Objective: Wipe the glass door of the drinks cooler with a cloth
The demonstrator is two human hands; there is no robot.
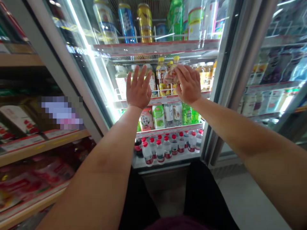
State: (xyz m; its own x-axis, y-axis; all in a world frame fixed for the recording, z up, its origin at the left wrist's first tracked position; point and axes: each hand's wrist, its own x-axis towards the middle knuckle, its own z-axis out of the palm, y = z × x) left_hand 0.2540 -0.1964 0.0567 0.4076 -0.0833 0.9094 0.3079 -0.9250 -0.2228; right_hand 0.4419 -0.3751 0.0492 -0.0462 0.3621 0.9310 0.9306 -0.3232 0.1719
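Note:
My left hand [138, 88] is raised with its fingers spread, its palm turned to the glass door [148, 57] of a drinks fridge. It holds nothing. To the right, my right hand [189, 83] is closed around a crumpled, pale brownish-pink cloth [171, 76], which is held up at the glass. Whether the cloth presses on the pane cannot be made out for certain. Behind it, yellow-capped bottles [161, 73] stand on a middle shelf, partly hidden by the hand and cloth.
Cans [144, 22] fill the top shelf; red-capped water bottles [160, 150] stand at the bottom. A metal door frame [236, 70] runs up the right, beside another fridge section. Wooden shelves [24, 150] with packaged goods are at the left. My legs [203, 195] are close below.

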